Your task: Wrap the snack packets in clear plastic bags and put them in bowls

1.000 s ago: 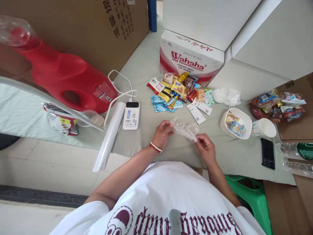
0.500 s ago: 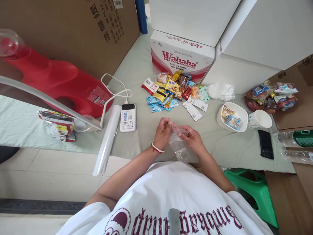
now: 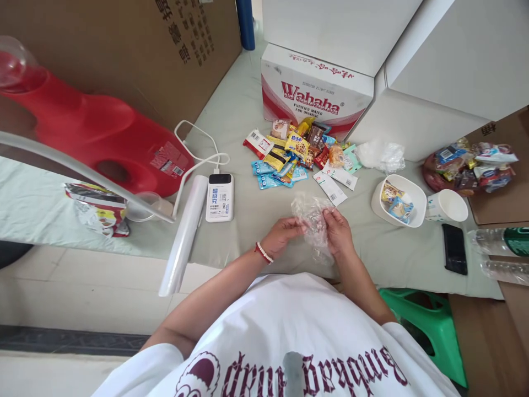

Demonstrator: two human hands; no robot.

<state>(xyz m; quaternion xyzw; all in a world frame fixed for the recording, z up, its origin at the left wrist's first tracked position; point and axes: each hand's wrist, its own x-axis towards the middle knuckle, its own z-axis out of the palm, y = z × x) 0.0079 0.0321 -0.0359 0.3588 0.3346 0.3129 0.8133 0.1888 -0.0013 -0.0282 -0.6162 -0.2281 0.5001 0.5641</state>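
Both my hands hold a thin clear plastic bag (image 3: 313, 220) just above the pale green sheet (image 3: 248, 220), close to my body. My left hand (image 3: 285, 234) pinches the bag's left edge, fingers closed; a bead bracelet sits on that wrist. My right hand (image 3: 338, 231) grips the bag's right side with curled fingers. The bag is crumpled and stands up between the hands. A pile of wrapped snacks (image 3: 300, 151) lies a little beyond the hands.
A white bowl (image 3: 409, 193) with snacks, a paper cup (image 3: 447, 206) and a black phone (image 3: 454, 248) lie right. A power bank (image 3: 220, 197), a roll of clear bags (image 3: 185, 234) and a red jug (image 3: 95, 138) lie left. A Wahaha carton (image 3: 314, 94) stands behind. A green stool (image 3: 430, 325) sits below right.
The bag was stretched flat between my spread hands, then my hands came together and bunched it. Now it is lifted upright between them, the right hand slightly farther forward.
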